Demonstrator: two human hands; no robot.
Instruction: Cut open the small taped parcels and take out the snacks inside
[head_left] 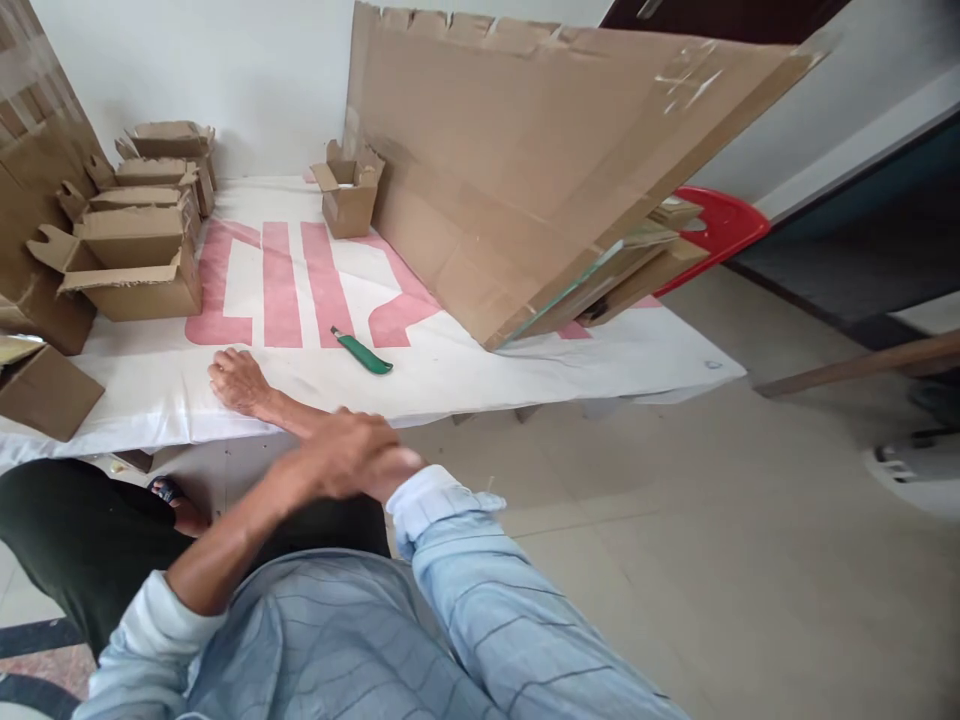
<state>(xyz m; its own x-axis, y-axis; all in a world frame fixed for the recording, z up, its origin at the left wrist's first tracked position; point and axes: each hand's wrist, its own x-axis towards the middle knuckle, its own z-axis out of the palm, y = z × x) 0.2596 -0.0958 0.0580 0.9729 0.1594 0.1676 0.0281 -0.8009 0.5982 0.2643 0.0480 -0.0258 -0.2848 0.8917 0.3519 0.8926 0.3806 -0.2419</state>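
Observation:
My right hand (234, 380) lies flat on the white sheet (525, 365) near its front edge, fingers loosely apart and holding nothing. My left hand (352, 460) reaches across and is closed over my right forearm at the rolled light-blue sleeve cuff (439, 500). A green utility knife (362, 353) lies on the sheet a little to the right of my right hand, apart from it.
The sheet bears large pink letters (281, 285). Several small open cardboard boxes (139, 255) stand stacked at the left, and one more (349, 200) at the back. A big cardboard sheet (540, 170) leans at the right over a red plastic seat (724, 225). Tiled floor (675, 520) lies beyond.

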